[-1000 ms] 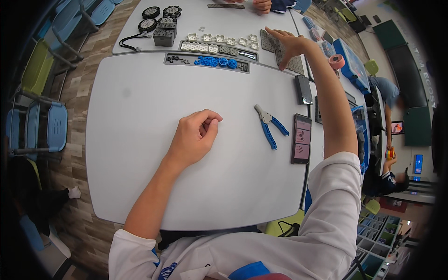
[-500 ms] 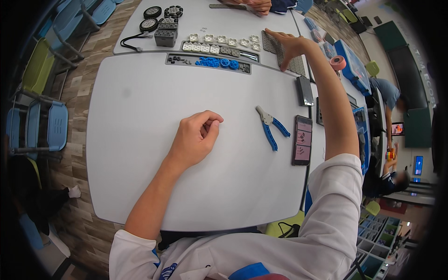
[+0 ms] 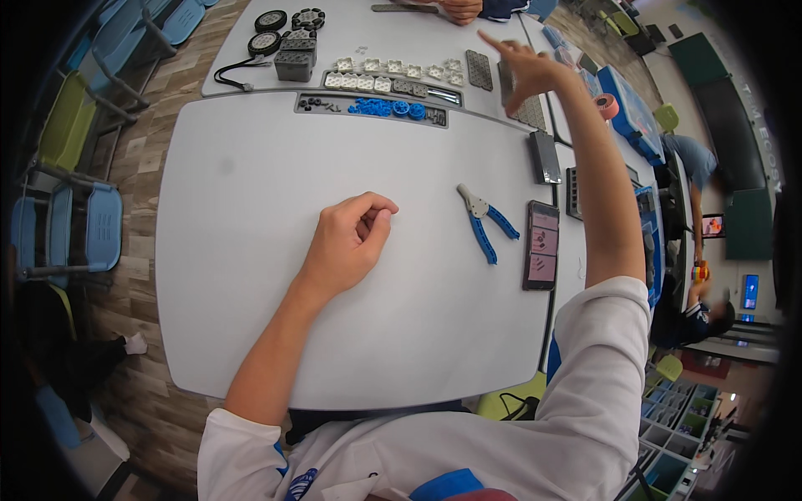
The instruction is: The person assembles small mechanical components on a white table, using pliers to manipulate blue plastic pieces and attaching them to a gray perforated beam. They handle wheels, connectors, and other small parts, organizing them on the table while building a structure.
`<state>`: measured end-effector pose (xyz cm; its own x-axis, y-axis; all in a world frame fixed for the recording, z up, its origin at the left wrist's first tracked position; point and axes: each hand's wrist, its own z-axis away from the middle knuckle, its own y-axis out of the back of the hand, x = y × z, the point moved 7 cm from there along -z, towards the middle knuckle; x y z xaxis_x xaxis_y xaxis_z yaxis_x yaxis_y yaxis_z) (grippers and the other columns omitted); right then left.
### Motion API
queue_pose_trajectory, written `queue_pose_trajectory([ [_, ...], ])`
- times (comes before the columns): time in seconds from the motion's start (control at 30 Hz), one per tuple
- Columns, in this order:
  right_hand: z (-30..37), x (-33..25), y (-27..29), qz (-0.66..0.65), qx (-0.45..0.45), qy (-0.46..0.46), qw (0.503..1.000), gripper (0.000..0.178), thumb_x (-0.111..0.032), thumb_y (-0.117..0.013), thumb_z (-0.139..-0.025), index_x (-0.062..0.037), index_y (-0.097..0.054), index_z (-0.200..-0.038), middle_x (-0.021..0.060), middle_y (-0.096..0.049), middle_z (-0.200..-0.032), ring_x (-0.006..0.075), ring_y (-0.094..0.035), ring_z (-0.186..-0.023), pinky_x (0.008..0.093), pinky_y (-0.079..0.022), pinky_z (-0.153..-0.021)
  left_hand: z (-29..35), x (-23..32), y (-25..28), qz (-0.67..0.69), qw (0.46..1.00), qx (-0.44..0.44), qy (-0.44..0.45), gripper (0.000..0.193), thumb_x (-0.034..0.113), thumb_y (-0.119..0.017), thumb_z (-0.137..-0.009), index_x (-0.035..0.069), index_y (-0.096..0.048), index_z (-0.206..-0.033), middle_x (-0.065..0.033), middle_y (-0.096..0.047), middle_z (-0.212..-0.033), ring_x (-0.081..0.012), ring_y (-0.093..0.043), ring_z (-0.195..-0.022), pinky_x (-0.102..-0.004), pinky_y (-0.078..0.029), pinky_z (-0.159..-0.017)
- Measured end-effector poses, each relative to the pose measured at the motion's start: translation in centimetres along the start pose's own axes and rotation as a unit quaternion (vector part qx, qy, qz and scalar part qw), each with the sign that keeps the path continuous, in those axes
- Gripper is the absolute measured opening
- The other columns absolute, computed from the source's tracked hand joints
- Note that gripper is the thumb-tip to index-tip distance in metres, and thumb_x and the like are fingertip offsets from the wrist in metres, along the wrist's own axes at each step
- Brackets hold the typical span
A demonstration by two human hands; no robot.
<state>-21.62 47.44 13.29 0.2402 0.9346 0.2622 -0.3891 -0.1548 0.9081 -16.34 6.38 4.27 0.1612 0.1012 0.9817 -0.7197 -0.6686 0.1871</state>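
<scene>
My left hand (image 3: 344,242) rests over the middle of the white table, fingers curled in and thumb close to the forefinger. Nothing shows between them. At the far right, my right hand (image 3: 535,73) reaches out with thumb and fingers spread, holding nothing. It hovers over grey perforated building plates (image 3: 529,112), partly covering them. Just left of it lies a smaller grey plate (image 3: 479,70), apart from the fingers. Between my arms lies a pair of blue-handled pliers (image 3: 476,210) with a grey head, its handles spread.
A phone (image 3: 541,246) and a dark grey block (image 3: 545,159) lie along the right edge. Across the far side are a tray (image 3: 302,108) of small blue and black parts, white connectors (image 3: 393,67), wheels (image 3: 266,42) and a cable (image 3: 230,75). Another person's hands (image 3: 459,10) are at the top.
My right hand has lifted and shifted slightly right, off the smaller grey plate, which now shows whole. My left hand has barely moved.
</scene>
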Motion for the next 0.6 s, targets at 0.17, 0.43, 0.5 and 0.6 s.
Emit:
queue_pose_trajectory([
  [0.17,14.2,-6.8,12.1,-0.089,0.535,0.025,0.840,0.083,-0.031,-0.094,-0.074,-0.0141,-0.053,-0.144,0.0204,-0.062,-0.136,0.0391,-0.056,-0.136,0.0550,-0.044,-0.115,0.0,-0.2,0.6,0.051,0.998,0.033,-0.004,0.019,0.010,-0.063,-0.111,-0.001,-0.077,-0.117,-0.0079,-0.076,-0.098,-0.0117,-0.069,-0.086,-0.0284,-0.057,-0.070],
  [0.43,21.2,-25.0,-1.9,-0.352,0.303,-0.016,0.886,0.101,-0.050,-0.100,-0.061,-0.0024,-0.060,-0.140,0.0455,-0.042,-0.148,0.0581,-0.045,-0.136,0.0615,-0.037,-0.113,-0.2,0.9,3.5,0.104,0.976,0.139,-0.133,0.028,0.020,-0.061,-0.113,0.000,-0.076,-0.124,-0.0095,-0.078,-0.114,-0.0232,-0.073,-0.108,-0.0397,-0.059,-0.094],
  [0.5,20.3,-26.2,-4.4,-0.328,0.303,-0.053,0.893,0.097,-0.052,-0.099,-0.061,-0.0015,-0.063,-0.136,0.0441,-0.046,-0.144,0.0548,-0.048,-0.129,0.0588,-0.038,-0.112,-0.1,1.4,3.7,-0.015,0.980,0.123,-0.156,0.023,0.017,-0.065,-0.108,0.002,-0.078,-0.119,-0.0097,-0.078,-0.114,-0.0262,-0.073,-0.109,-0.0411,-0.058,-0.096],
  [0.6,19.5,-26.6,-6.1,-0.298,0.266,-0.090,0.912,0.090,-0.059,-0.093,-0.069,-0.0026,-0.067,-0.133,0.0412,-0.053,-0.136,0.0500,-0.052,-0.120,0.0560,-0.038,-0.106,-0.1,1.5,3.7,-0.136,0.972,0.086,-0.169,0.017,0.010,-0.070,-0.103,0.003,-0.081,-0.114,-0.0105,-0.078,-0.113,-0.0271,-0.071,-0.111,-0.0408,-0.056,-0.100],
])
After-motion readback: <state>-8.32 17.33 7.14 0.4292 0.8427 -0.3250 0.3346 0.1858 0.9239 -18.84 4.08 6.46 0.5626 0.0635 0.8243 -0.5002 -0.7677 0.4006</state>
